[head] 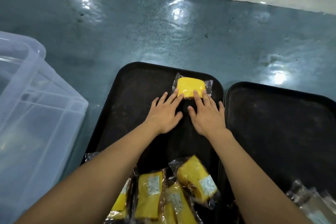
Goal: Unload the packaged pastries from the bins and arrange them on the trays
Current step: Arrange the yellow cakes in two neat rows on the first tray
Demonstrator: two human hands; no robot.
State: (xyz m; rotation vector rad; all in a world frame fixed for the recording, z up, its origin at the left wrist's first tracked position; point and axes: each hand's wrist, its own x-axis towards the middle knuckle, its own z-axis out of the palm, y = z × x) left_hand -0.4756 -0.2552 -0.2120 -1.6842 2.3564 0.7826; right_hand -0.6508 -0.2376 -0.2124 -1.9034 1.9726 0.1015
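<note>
Two black trays lie side by side on the teal counter (163,29), with a clear plastic bin (36,100) at 9 o'clock. Left tray (131,96) holds one wrapped yellow pastry (190,88) at its 1 o'clock corner and a loose pile of pastries (163,191) at 6 o'clock. Left hand (164,112) and right hand (207,112), grip released, fingers straight, touch that single pastry's near edge. Right tray (278,123) carries blurred wrappers (305,200) at its 6 o'clock edge.

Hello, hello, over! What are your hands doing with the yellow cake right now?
Left hand and right hand open, fingertips on wrapped pastry at far end of left tray. Pile of pastries waiting at near end. Nothing in the way.
</note>
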